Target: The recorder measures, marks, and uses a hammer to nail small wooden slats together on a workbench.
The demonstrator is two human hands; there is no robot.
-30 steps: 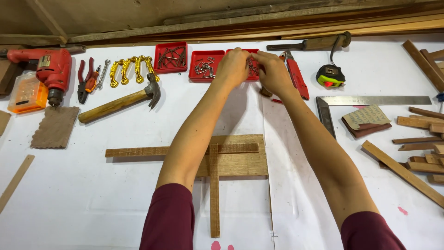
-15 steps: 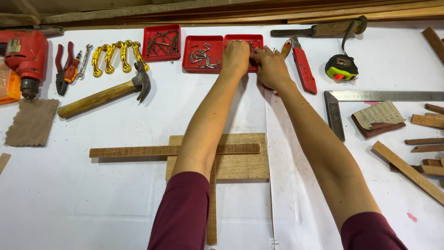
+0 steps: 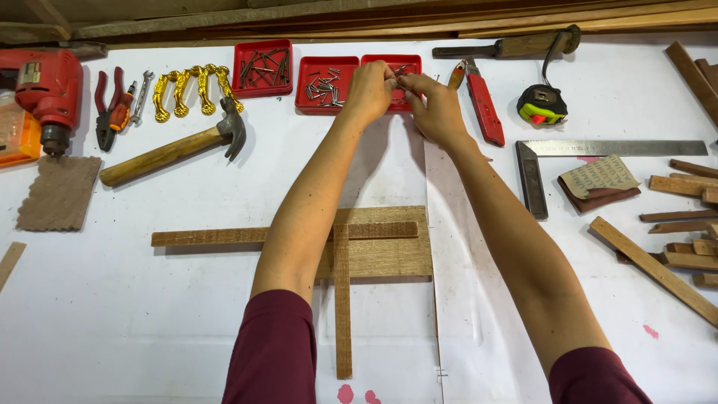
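at the far left of the white tabletop (image 3: 149,314) lies a red power drill (image 3: 46,93), with a brown scalloped sanding pad (image 3: 58,192) below it; next come red-handled pliers (image 3: 107,105), a small spanner (image 3: 140,96) and a row of gold-coloured curved fittings (image 3: 191,86); a wooden-handled claw hammer (image 3: 176,146) lies slanted beneath them; three red trays stand in a row at the back, the left tray (image 3: 262,67) and the middle tray (image 3: 325,84) both holding small nails; in the middle foreground a wooden board (image 3: 389,254) carries a long horizontal slat (image 3: 217,236) and an upright slat (image 3: 342,314) crossed over it; the left hand (image 3: 368,91) and the right hand (image 3: 432,108) meet over the right tray (image 3: 407,63), fingertips pinched together on small nails (image 3: 395,75), the other fingers curled in; which hand has the firmer hold cannot be told; just right of them lies a red utility knife (image 3: 482,105), then a black and yellow tape measure (image 3: 541,105), a steel square (image 3: 591,150), a folded sheet of sandpaper (image 3: 598,179), and loose wood strips (image 3: 658,265) at the right edge.
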